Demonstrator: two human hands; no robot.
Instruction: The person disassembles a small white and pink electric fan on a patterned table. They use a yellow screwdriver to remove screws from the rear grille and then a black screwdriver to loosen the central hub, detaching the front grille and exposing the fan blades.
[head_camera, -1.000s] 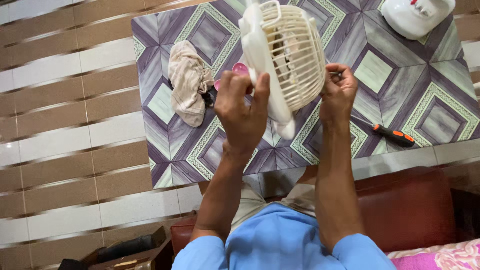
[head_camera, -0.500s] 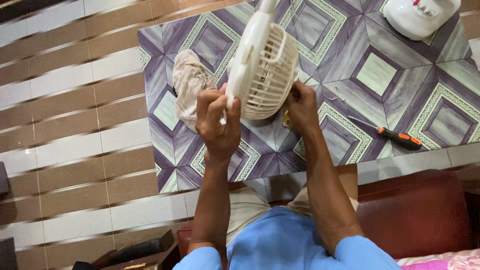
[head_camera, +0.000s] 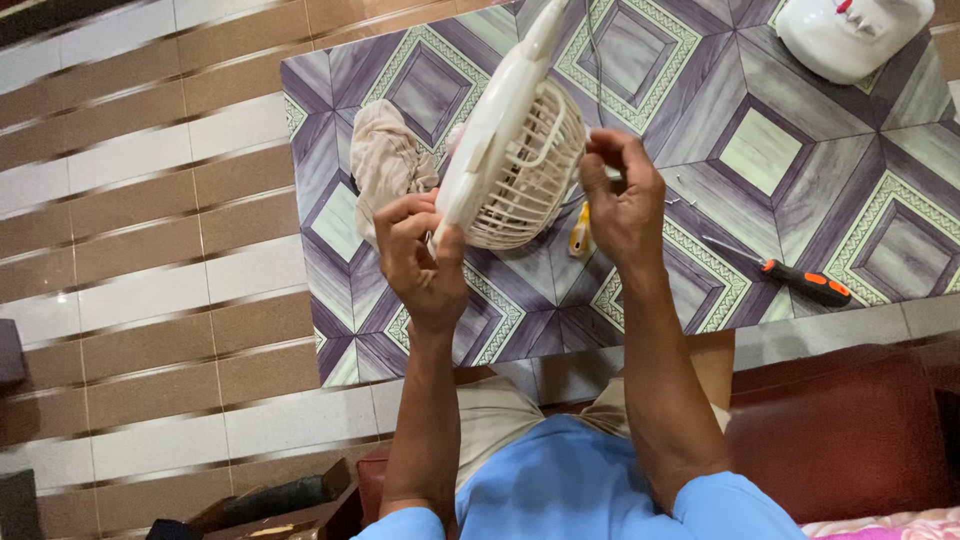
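Fan (head_camera: 515, 150) above table (head_camera: 800, 150), cloth (head_camera: 385, 165) left, screwdriver (head_camera: 800, 280) right.

The person wears a light blue short-sleeved shirt (head_camera: 570, 480), which fills the lower middle of the frame. Its 2 sleeves end above the elbows, one at the bottom edge left of centre and one at the lower right, so both forearms are bare. Below the shirt in the frame's middle, beige trousers (head_camera: 500, 410) cover the lap. The left hand (head_camera: 420, 265) and the right hand (head_camera: 622, 205) are bare: no gloves, and no ring, watch or bracelet shows on the fingers or wrists from this side.
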